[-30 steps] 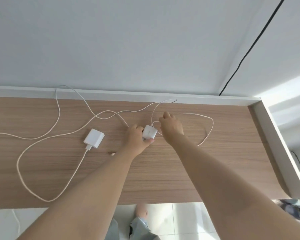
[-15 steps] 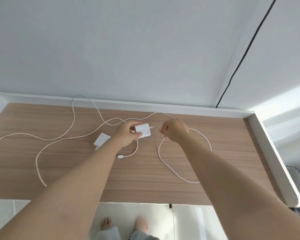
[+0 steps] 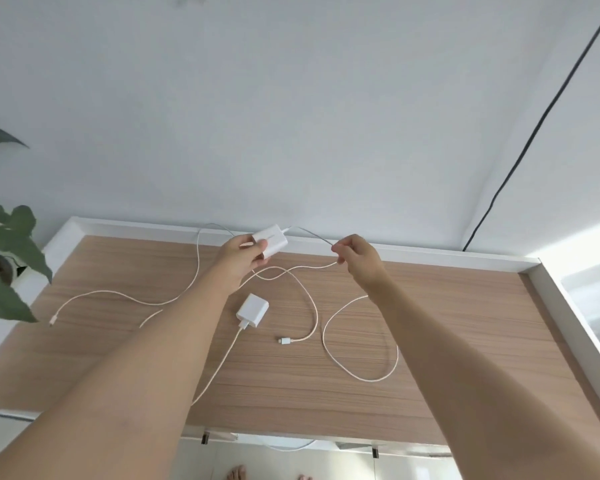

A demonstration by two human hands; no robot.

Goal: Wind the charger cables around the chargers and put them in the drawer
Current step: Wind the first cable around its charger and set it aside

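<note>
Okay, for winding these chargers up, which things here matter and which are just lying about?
Part of the job:
held charger in the left hand
its cable, pinched by the right hand
second charger on the desk
second cable

Just lying about:
plant
black wall cord

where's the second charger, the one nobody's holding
In the head view the second charger lies flat on the wooden desk near its middle, below the left hand, with its own cable trailing toward the near edge.
</note>
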